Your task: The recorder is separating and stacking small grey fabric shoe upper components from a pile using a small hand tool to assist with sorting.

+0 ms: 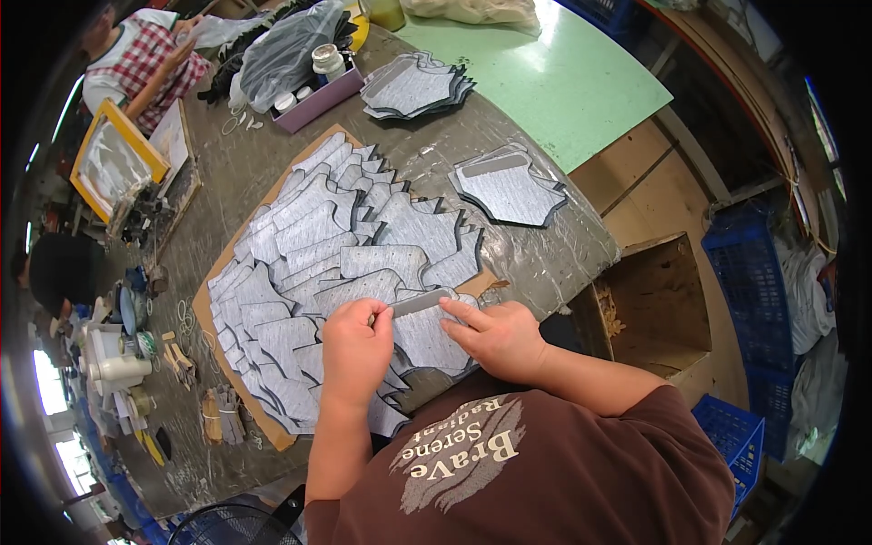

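Note:
A light grey cut fabric piece (425,341) with curved, pointed edges lies in front of me, a narrow dark grey strip (420,303) along its far edge. My left hand (357,350) is closed, thumb and fingers pinching the strip's left end. My right hand (500,338) rests at the strip's right end, index finger on the strip and another digit lower on the fabric, the two apart. Under and beyond my hands, overlapping grey pieces (309,222) with dark undersides spread over a brown cardboard sheet (211,318).
Two stacks of pieces with dark strips, a nearer stack (513,191) and a farther stack (413,86), lie on the worktable (581,250). A purple box (320,102) holds jars. A yellow frame (109,159), a co-worker (159,64), and blue crates (736,436) surround the table.

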Action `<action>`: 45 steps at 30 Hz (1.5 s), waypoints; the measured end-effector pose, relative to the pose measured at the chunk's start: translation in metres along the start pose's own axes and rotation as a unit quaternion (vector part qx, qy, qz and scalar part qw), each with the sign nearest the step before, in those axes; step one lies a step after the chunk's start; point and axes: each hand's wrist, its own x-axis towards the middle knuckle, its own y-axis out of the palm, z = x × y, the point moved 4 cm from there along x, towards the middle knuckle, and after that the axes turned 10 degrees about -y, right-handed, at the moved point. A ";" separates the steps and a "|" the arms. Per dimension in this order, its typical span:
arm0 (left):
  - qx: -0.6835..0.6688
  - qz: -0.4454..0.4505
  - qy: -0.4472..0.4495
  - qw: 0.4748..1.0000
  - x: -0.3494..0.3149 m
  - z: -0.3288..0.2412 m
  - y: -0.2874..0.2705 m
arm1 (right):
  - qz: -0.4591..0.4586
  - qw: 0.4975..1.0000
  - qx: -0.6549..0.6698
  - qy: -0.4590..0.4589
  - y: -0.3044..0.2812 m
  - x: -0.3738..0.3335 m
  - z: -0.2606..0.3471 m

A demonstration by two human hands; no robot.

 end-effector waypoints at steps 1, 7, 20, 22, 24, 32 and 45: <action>0.042 -0.025 0.048 0.998 -0.001 -0.005 -0.001 | 0.004 1.000 -0.001 -0.001 0.001 0.000 0.000; 0.054 -0.065 0.082 0.993 -0.009 -0.016 -0.005 | -0.033 0.992 0.067 0.098 -0.007 0.001 -0.004; -0.087 0.130 0.071 0.985 -0.022 -0.007 -0.014 | -0.219 0.959 0.178 0.013 -0.009 0.023 -0.007; -0.084 0.144 0.085 0.982 -0.023 -0.016 -0.015 | -0.225 0.954 0.196 0.022 -0.005 0.022 -0.009; -0.081 0.124 0.135 0.980 -0.025 -0.014 -0.012 | -0.226 0.949 0.219 0.019 -0.006 0.024 -0.008; -0.245 0.085 -0.182 0.948 -0.038 0.028 -0.028 | -0.246 0.919 0.308 0.003 -0.058 0.026 -0.023; -0.368 -0.036 -0.146 0.918 -0.065 0.044 -0.045 | -0.193 0.932 0.044 0.303 -0.051 0.041 -0.190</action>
